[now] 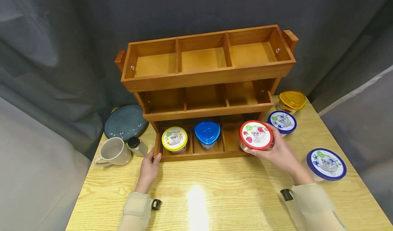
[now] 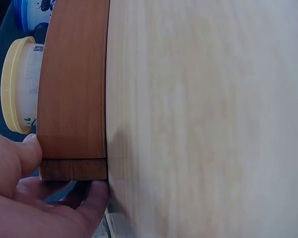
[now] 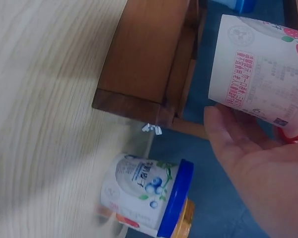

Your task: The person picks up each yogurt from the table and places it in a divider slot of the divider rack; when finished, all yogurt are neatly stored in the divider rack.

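Observation:
My right hand (image 1: 280,152) grips a red-lidded yogurt cup (image 1: 256,136) with strawberries on its lid. It holds the cup over the right compartment of the bottom tier of a three-tier wooden shelf (image 1: 208,79). In the right wrist view the cup's white side (image 3: 260,72) appears tilted, fingers against it. My left hand (image 1: 149,171) holds the bottom tier's front left corner, thumb and fingers around the wooden end (image 2: 73,169). A yellow-lidded cup (image 1: 174,140) stands in the left compartment, and a blue-lidded tub (image 1: 207,134) in the middle one.
Left of the shelf are a mug (image 1: 115,151), a black-capped jar (image 1: 137,146) and a dark blue plate (image 1: 126,121). To its right stand an orange-lidded tub (image 1: 292,100) and a blueberry cup (image 1: 282,121). Another blueberry cup (image 1: 326,164) is near my right forearm.

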Motion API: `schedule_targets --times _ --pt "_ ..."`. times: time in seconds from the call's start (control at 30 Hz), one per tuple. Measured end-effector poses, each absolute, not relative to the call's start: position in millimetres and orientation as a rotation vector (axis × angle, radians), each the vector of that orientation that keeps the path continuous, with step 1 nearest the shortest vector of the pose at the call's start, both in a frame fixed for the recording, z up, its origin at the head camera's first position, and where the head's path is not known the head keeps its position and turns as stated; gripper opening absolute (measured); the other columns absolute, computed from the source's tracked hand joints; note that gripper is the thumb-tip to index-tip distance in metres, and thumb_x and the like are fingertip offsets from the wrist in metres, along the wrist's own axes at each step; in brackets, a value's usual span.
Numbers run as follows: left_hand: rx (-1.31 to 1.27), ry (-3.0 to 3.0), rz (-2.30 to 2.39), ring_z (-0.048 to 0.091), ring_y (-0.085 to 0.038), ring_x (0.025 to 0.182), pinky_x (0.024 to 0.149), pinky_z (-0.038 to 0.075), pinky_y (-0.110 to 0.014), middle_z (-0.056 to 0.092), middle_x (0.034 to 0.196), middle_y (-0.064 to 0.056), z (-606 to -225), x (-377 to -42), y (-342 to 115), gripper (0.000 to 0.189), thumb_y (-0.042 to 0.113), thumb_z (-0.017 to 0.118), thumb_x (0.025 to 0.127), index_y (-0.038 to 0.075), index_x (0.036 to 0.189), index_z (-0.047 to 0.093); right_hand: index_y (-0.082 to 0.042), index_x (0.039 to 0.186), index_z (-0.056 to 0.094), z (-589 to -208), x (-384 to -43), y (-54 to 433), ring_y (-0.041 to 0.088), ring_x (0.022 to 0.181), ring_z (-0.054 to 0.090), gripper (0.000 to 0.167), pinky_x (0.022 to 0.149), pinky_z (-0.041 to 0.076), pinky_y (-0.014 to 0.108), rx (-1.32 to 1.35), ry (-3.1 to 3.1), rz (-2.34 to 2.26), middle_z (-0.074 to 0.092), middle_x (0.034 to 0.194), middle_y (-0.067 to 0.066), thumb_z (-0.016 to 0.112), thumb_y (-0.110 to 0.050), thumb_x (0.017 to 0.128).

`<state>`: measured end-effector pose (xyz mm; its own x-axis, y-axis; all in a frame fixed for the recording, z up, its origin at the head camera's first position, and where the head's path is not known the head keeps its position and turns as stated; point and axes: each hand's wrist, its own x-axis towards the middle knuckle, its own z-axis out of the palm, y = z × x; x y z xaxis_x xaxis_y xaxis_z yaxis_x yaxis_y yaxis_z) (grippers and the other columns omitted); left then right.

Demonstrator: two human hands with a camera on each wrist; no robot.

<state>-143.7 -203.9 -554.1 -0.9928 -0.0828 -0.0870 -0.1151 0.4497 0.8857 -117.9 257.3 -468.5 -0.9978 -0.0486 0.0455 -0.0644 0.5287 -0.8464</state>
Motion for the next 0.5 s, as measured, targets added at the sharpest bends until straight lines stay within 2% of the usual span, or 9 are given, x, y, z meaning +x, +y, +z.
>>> schedule_targets --times 0.07,0.17,0.4,0.5 --pt "-0.177 2.650 1.622 0.046 -0.040 0.130 0.106 0.041 -0.050 0.044 0.145 -0.028 -553.7 -143.7 -203.9 0.051 0.018 0.052 0.104 -0.002 0.150 0.039 -0.007 0.155 0.017 -471.8 -124.4 255.3 0.037 0.129 0.044 0.111 0.102 0.045 0.032 0.111 -2.726 1.532 0.042 0.143 0.022 0.089 -0.035 0.075" --pt "-0.167 2.653 1.625 0.048 -0.040 0.129 0.105 0.042 -0.050 0.046 0.143 -0.028 -553.5 -143.8 -204.1 0.051 0.019 0.052 0.104 -0.001 0.149 0.040 -0.006 0.155 0.015 -475.5 -133.1 253.4 0.037 0.130 0.043 0.113 0.104 0.040 0.056 0.103 -2.723 1.565 0.042 0.144 0.022 0.089 -0.035 0.075" --pt "-0.172 2.652 1.628 0.047 -0.039 0.129 0.105 0.042 -0.050 0.045 0.143 -0.028 -553.2 -143.7 -204.3 0.051 0.018 0.053 0.104 -0.002 0.149 0.040 -0.002 0.154 0.017 -485.3 -149.3 251.6 0.038 0.128 0.045 0.110 0.103 0.040 0.056 0.143 -2.736 1.542 0.044 0.141 0.025 0.088 -0.032 0.076" --pt "-0.172 2.661 1.622 0.048 -0.039 0.128 0.105 0.042 -0.050 0.046 0.143 -0.028 -553.3 -143.7 -204.4 0.051 0.018 0.053 0.104 -0.002 0.149 0.040 -0.002 0.154 0.018 -490.9 -156.1 250.4 0.039 0.127 0.047 0.111 0.102 0.041 0.057 0.155 -2.765 1.494 0.046 0.139 0.025 0.089 -0.035 0.075"
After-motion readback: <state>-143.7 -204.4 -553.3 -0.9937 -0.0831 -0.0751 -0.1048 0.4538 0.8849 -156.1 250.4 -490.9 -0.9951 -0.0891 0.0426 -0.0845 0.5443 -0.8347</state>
